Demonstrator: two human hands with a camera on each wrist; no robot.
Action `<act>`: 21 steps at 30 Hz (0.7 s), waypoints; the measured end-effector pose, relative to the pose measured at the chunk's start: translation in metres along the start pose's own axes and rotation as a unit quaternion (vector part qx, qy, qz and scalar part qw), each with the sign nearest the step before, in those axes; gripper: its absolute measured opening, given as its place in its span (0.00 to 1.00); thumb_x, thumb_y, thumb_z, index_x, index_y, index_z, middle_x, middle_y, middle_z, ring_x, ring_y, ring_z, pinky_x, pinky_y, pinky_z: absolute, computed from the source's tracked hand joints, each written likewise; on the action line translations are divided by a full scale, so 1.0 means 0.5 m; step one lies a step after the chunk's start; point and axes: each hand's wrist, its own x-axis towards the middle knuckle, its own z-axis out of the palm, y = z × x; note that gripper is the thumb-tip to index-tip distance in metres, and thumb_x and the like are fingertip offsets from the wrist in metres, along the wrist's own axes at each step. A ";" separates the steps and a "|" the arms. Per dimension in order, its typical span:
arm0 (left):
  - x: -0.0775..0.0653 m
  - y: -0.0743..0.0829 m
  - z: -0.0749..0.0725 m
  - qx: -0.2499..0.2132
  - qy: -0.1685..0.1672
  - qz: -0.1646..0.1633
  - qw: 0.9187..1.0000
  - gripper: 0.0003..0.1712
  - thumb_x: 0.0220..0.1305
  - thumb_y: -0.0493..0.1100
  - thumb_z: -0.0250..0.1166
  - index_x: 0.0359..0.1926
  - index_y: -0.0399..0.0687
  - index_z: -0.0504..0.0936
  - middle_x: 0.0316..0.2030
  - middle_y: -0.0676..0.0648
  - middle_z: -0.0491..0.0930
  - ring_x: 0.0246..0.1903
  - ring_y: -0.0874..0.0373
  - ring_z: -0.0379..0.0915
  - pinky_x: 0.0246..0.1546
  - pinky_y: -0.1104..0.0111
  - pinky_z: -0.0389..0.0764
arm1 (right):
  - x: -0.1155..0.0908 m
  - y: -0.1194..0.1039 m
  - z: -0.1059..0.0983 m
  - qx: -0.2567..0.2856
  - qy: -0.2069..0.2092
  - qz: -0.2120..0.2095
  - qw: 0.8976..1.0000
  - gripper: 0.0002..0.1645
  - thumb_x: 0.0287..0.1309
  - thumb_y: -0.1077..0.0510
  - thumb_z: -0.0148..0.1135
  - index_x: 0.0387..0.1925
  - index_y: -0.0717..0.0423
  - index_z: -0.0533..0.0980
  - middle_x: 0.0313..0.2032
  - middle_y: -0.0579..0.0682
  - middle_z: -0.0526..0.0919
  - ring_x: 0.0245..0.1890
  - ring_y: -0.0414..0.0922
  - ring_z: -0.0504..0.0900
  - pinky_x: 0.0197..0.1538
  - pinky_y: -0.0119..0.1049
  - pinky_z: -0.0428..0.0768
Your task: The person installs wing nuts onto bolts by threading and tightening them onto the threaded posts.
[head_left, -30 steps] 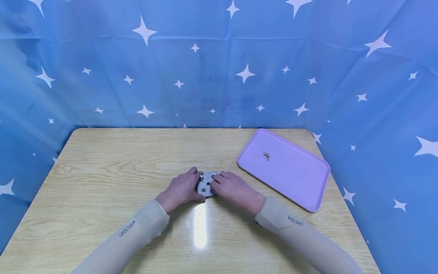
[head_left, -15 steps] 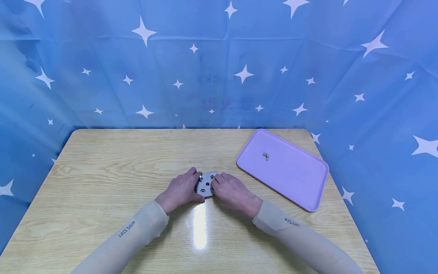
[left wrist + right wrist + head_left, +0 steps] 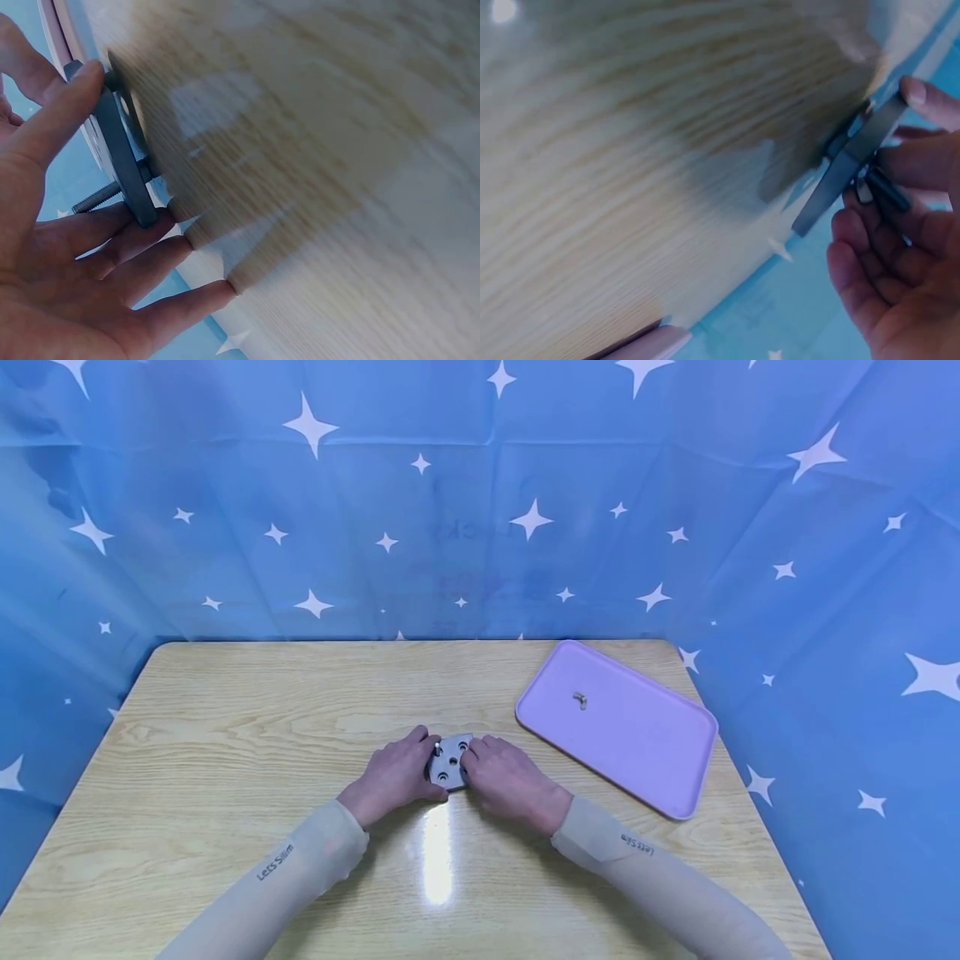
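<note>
A small grey metal plate with several round holes (image 3: 449, 751) is between the hands at the table's middle. A threaded bolt (image 3: 97, 198) stands up from its far-left corner. My left hand (image 3: 392, 777) grips the plate by its left side, thumb on the near edge. My right hand (image 3: 510, 781) is at the right side, its curled fingers covering that part of the plate. In the right wrist view, a short dark bolt-like rod (image 3: 888, 190) lies between its thumb and fingers, against the plate. Dark parts show under the plate; their kind is unclear.
A purple tray (image 3: 637, 756) lies askew at the table's right back. Small metal pieces, seemingly screws (image 3: 581, 700), lie in its left part. The wooden table (image 3: 262, 710) is bordered by a blue curtain with white stars (image 3: 360, 485).
Both hands stay on the plate with hardly any movement. The whole head view has shifted slightly.
</note>
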 end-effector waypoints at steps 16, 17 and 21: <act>-0.024 -0.012 -0.003 -0.020 0.001 0.005 1.000 0.69 0.45 0.62 0.84 0.76 0.29 0.60 0.64 0.34 0.71 0.56 0.46 0.75 0.53 0.52 0.82 | -0.054 0.039 -0.052 0.140 -0.020 0.175 0.974 0.21 0.68 0.47 0.67 0.52 0.59 0.83 0.45 0.53 0.86 0.44 0.50 0.85 0.47 0.45 0.85; -0.026 -0.012 -0.003 -0.013 0.004 0.007 1.000 0.69 0.45 0.62 0.84 0.76 0.28 0.60 0.65 0.33 0.70 0.57 0.45 0.74 0.55 0.52 0.81 | -0.059 0.038 -0.052 0.135 -0.028 0.175 0.975 0.22 0.68 0.46 0.67 0.51 0.59 0.83 0.45 0.53 0.86 0.43 0.50 0.85 0.47 0.45 0.84; -0.026 -0.011 -0.007 0.029 0.012 0.012 0.999 0.68 0.44 0.65 0.83 0.74 0.28 0.63 0.63 0.33 0.72 0.60 0.42 0.73 0.58 0.47 0.79 | -0.071 0.027 -0.039 0.124 -0.042 0.155 0.979 0.22 0.68 0.45 0.67 0.49 0.59 0.84 0.42 0.53 0.87 0.40 0.49 0.84 0.45 0.44 0.84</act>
